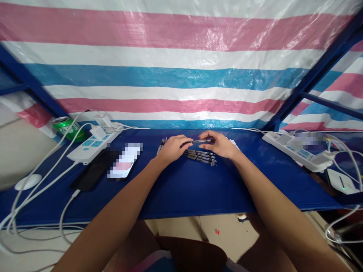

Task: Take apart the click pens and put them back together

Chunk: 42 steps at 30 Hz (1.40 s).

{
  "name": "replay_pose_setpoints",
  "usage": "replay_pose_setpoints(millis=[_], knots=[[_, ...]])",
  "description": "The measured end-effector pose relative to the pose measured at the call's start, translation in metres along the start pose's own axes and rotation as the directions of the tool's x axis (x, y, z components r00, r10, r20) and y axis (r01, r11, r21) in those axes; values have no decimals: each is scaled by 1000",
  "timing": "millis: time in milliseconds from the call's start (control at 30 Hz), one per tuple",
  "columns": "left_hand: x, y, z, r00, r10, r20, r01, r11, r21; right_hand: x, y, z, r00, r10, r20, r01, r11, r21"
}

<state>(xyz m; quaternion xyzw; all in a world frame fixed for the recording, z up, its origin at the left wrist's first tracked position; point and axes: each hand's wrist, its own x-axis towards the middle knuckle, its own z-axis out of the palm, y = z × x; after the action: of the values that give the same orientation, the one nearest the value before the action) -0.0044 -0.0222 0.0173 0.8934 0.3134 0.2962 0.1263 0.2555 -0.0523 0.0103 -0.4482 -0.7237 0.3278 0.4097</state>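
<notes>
Both of my hands meet over the middle of the blue table (184, 189) and hold one dark pen (198, 141) level between them. My left hand (171, 148) pinches its left end. My right hand (218, 144) grips its right end. Just below the held pen lies a row of several dark pens (200, 156) on the table. A few more pens (162, 145) poke out behind my left hand.
A white power strip (90, 145) with cables and a green can (68, 127) sit at the back left. A phone (124, 160) and a dark slab (93, 170) lie left of centre. Another power strip (295, 151) and a white box (342, 181) sit at the right. A striped tarp hangs behind.
</notes>
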Motion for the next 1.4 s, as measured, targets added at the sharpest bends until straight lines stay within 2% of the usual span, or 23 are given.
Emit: replay_pose_setpoints(millis=[100, 333, 500, 600, 700, 867, 967, 1067, 1167, 1400], knots=[[0, -1, 0, 1000, 6, 1, -6, 1000, -2, 0, -1, 1, 999, 1, 38, -3, 1000, 30], [0, 0, 1, 1000, 14, 1, -14, 1000, -6, -1, -7, 4, 999, -1, 36, 0, 1000, 28], [-1, -1, 1, 1000, 0, 3, 0, 1000, -16, -1, -6, 4, 998, -44, 39, 45, 998, -38], [-1, -3, 2, 1000, -23, 4, 23, 1000, -12, -1, -8, 3, 995, -97, -30, 90, 977, -193], [0, -6, 2, 997, -57, -44, 57, 998, -1, -1, -9, -1, 979, -155, -130, 97, 924, -369], [3, -12, 1, 978, -141, -155, 137, 990, -38, 1, -2, -11, 952, -195, -237, 77, 900, -430], [3, -17, -3, 960, -224, -168, 213, 973, -84, 3, 2, -15, 939, -178, -294, 45, 911, -409], [1, -22, -9, 941, -295, -167, 280, 954, -104, 4, 3, -17, 939, -109, -326, -19, 931, -365], [-1, -26, -16, 935, -330, -127, 324, 944, -66, 3, 4, -19, 945, -42, -325, -77, 935, -347], [-4, -33, -24, 918, -390, -67, 393, 919, 30, 3, 15, -26, 949, 6, -316, -151, 887, -436]])
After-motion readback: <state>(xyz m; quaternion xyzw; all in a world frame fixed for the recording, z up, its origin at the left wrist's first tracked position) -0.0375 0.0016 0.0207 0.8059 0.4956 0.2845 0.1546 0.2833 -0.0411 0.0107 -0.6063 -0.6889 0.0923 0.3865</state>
